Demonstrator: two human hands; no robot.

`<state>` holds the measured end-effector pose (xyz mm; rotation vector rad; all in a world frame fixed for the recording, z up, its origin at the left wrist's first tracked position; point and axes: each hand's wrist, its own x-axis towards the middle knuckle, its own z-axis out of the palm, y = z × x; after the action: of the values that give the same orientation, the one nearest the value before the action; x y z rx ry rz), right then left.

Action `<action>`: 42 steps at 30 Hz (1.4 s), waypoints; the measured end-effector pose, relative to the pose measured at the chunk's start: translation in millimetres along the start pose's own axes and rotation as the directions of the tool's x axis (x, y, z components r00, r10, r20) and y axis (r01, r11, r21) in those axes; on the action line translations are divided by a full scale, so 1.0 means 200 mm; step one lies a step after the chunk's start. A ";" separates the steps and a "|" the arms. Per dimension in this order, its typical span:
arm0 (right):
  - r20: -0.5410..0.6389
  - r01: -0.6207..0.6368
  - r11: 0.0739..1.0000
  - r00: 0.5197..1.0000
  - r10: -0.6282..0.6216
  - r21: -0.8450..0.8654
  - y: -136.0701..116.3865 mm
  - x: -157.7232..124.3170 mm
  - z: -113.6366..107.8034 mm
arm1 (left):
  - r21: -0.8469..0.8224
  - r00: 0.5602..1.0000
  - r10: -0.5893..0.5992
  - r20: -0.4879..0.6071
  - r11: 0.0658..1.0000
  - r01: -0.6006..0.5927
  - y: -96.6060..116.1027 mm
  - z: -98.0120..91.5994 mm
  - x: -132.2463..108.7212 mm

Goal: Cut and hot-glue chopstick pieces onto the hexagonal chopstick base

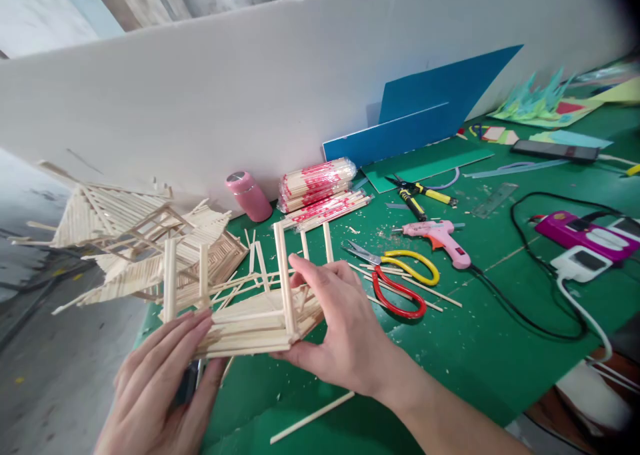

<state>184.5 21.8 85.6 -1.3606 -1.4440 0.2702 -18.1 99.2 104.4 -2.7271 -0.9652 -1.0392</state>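
Observation:
Both my hands hold a small wooden stick model, a layered base with several upright posts, above the front of the green table. My left hand is closed on the base's left front edge, fingers on top and thumb below. My right hand grips the right end beside a tall corner post, its thumb under the base and its fingers partly hidden behind the post. Under my left hand shows something dark that I cannot make out. A loose stick lies in front of the model.
Behind on the left stands a larger stick building. Scissors, a pink glue gun with a black cord, and pliers lie to the right. Wrapped stick bundles and a pink flask stand near the white partition.

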 end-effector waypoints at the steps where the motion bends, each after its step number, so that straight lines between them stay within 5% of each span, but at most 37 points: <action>1: 0.011 0.012 1.000 1.000 -0.012 0.000 0.00 0.00 -0.01 | -0.012 1.000 -0.014 -0.010 1.000 0.014 -0.01 0.00 0.00; 7: 0.073 -0.016 1.000 0.997 0.016 -0.004 0.05 -0.07 -0.09 | -0.032 1.000 -0.031 -0.004 0.999 0.031 -0.06 0.00 -0.01; 18: -0.119 -0.188 0.940 0.966 0.229 0.285 0.14 -0.20 -0.13 | -0.045 1.000 0.000 -0.026 0.999 -0.001 -0.09 -0.01 0.00; 21: -0.139 -0.174 0.948 0.966 0.216 0.265 0.11 -0.20 -0.13 | -0.045 0.997 -0.051 -0.050 0.998 0.049 -0.03 -0.01 0.01; 24: -0.130 -0.107 0.971 0.982 0.137 0.213 0.08 -0.19 -0.11 | -0.011 0.993 -0.104 0.054 0.994 0.104 0.04 -0.02 0.02; 32: 0.043 0.087 0.988 0.996 -0.082 -0.124 0.06 -0.07 -0.03 | 0.051 1.000 0.005 -0.011 0.999 -0.004 0.07 0.00 0.01; 39: 0.076 0.005 0.992 0.997 0.005 -0.126 0.11 -0.02 -0.02 | 0.044 0.998 -0.010 -0.067 0.999 0.013 0.10 0.00 0.01; 42: 0.100 -0.080 0.993 0.991 0.088 -0.084 0.14 -0.02 -0.03 | -0.008 0.982 -0.123 -0.143 0.992 0.123 0.06 -0.01 -0.02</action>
<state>204.9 23.9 64.2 -1.4937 -1.4991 0.3453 -14.8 85.8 105.1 -2.5776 -1.1208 -1.2345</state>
